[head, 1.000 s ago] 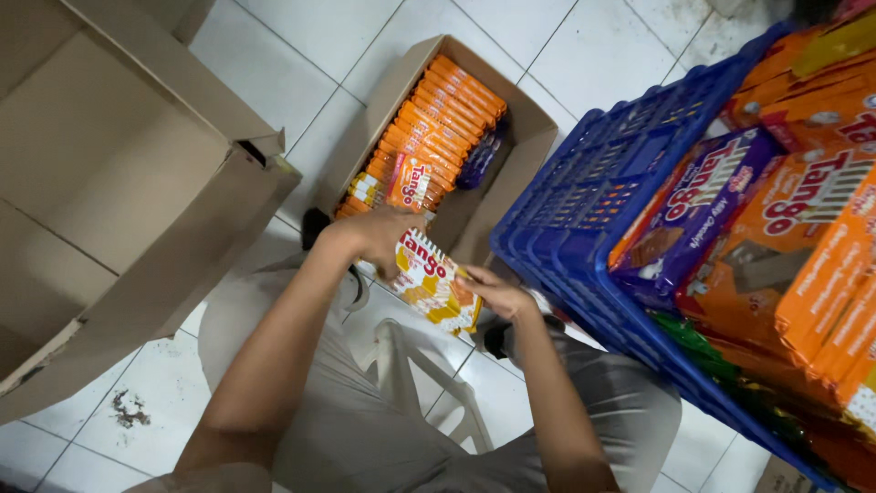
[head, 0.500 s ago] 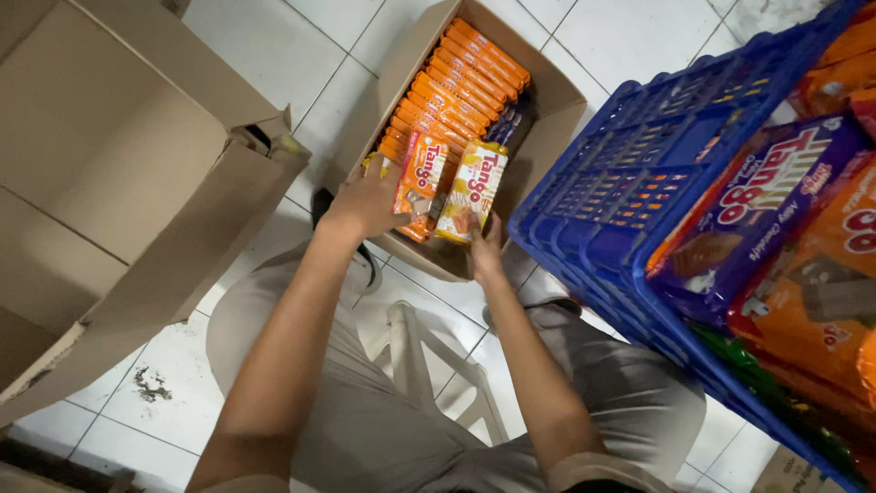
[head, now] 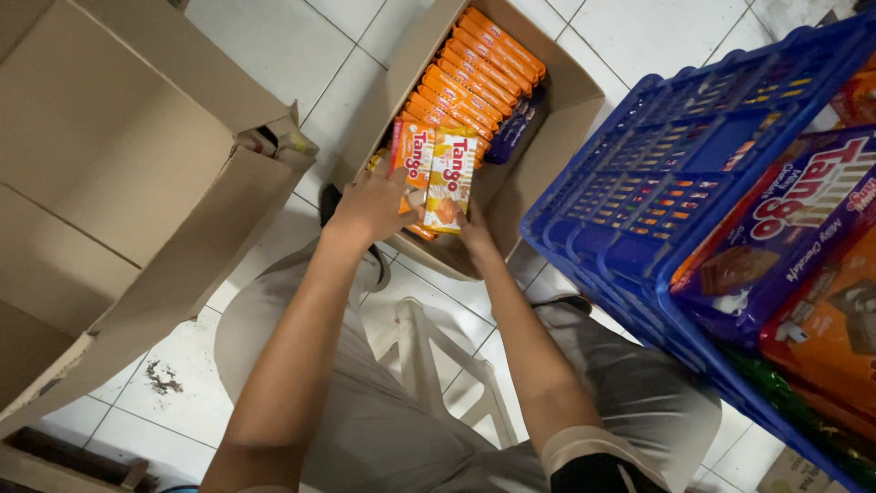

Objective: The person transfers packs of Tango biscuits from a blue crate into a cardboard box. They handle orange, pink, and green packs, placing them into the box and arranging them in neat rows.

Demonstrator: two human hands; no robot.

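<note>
- Yellow wafer packet [head: 450,178] stands on end at the near end of the small cardboard box [head: 566,119], face to the camera, touching an orange wafer packet [head: 412,160] just to its left.
- Right hand [head: 476,239] grips the yellow packet from below; fingers mostly hidden behind its bottom edge.
- Left hand [head: 372,206] lies curled on the orange packet, fingers closed over its lower part.
- Behind the two packets, a row of orange packets [head: 474,73] fills the box on edge, packed tight; one purple packet [head: 513,128] sits at the right side of the row.
- Box rests on white floor tiles [head: 283,55], flaps open.
- Person sits on a white plastic chair [head: 433,351], grey trousers, both forearms reaching forward.
- Blue plastic crate [head: 657,173] just right of the box, stacked in others; big purple and orange snack bags [head: 803,265] lie in it.
- Large open carton [head: 119,183] at left, well apart from the hands.
</note>
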